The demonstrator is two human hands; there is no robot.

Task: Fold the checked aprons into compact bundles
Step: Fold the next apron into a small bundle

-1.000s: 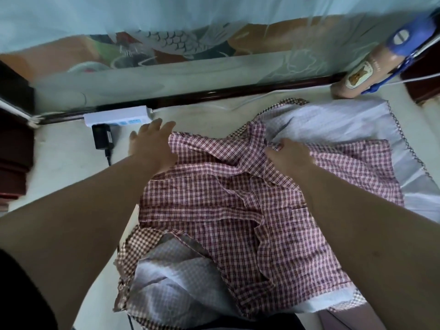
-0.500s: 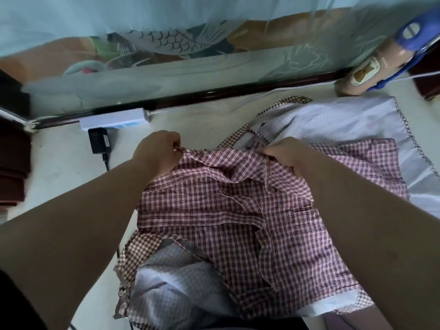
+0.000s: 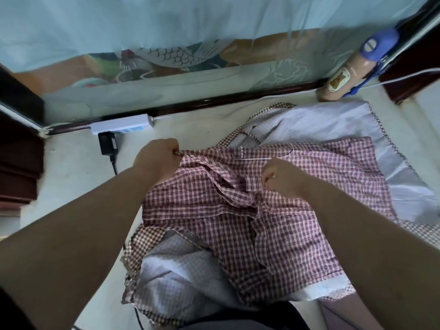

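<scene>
Red checked apron (image 3: 238,210) lies rumpled in the middle of the white surface (image 3: 71,175), right in front of the person. Its far edge is lifted off the surface between both hands. Left hand (image 3: 158,159): fingers curled, pinching the far-left corner of that edge. Right hand (image 3: 281,176): fingers curled into the fabric near the middle of the far edge, beside a thin white strip of trim. Cloth between the hands sags in creases. Under the apron is a pale cloth (image 3: 333,125) with checked trim, sticking out at the far right and near left. It could be a second apron inside out, can't tell from this angle. Power strip (image 3: 122,123) sits against the dark frame at the far-left edge of the surface, with a black adapter (image 3: 107,144) plugged in just in front of it. Tan bottle (image 3: 345,77) with a blue cap leans in the far-right corner, touching nothing checked. Light blue curtain (image 3: 166,25) hangs behind.
</scene>
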